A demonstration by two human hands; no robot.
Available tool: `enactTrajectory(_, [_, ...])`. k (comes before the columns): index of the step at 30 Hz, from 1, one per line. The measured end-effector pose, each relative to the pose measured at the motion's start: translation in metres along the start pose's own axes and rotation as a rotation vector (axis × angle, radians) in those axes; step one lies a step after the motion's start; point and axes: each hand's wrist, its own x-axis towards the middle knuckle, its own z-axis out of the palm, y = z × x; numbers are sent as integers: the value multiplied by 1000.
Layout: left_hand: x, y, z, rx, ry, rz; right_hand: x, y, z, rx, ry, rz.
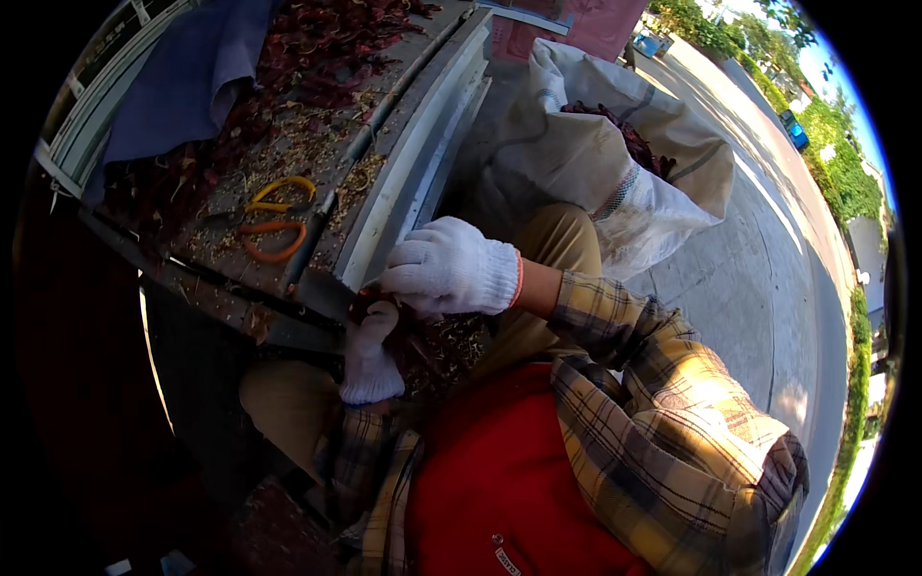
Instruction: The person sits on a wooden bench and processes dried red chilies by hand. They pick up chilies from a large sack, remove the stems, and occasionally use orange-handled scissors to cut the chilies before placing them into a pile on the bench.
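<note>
In white knit gloves, my two hands meet over my lap at the edge of a low wooden table (pixel 370 206). My left hand (pixel 370 357), below, has its thumb up and its fingers closed on a dark red dried chili (pixel 363 303). From the right, my right hand (pixel 449 269) comes over the top, fingers curled and pinched at the same chili. Its fingertips are partly hidden. Below the hands, more dried chilies (pixel 423 353) and pale seeds lie in my lap, in shadow.
Snips (pixel 274 221) with yellow and orange handles lie on the table among scattered seeds. Behind them spreads a heap of dried chilies (pixel 327 48) beside a blue cloth (pixel 187 82). An open white woven sack (pixel 576 154) with chilies inside stands on the concrete to the right.
</note>
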Motion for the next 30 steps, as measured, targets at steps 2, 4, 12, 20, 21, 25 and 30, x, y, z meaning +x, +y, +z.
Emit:
enactTrajectory(2, [3, 10, 32, -97, -46, 26, -2, 1, -7, -38, -51, 4])
enactTrajectory(4, [0, 18, 37, -174, -69, -5, -2, -4, -10, -62, -80, -6])
enactTrajectory(12, [-4, 37, 38, 190, -156, -111, 7, -11, -13, -69, -50, -63])
enactTrajectory(20, [-4, 23, 39, 146, -20, -20, -1, -25, 3, 300, -27, 520])
enactTrajectory(21, [-5, 21, 38, 96, -34, -19, 1, -31, 5, 375, 0, 656])
enactTrajectory(25, [-6, 18, 43, 163, 2, 14, 0, -32, 12, 881, 92, 1165])
enactTrajectory(30, [9, 14, 36, 26, -110, 93, -2, -7, -2, 1276, 383, 1423])
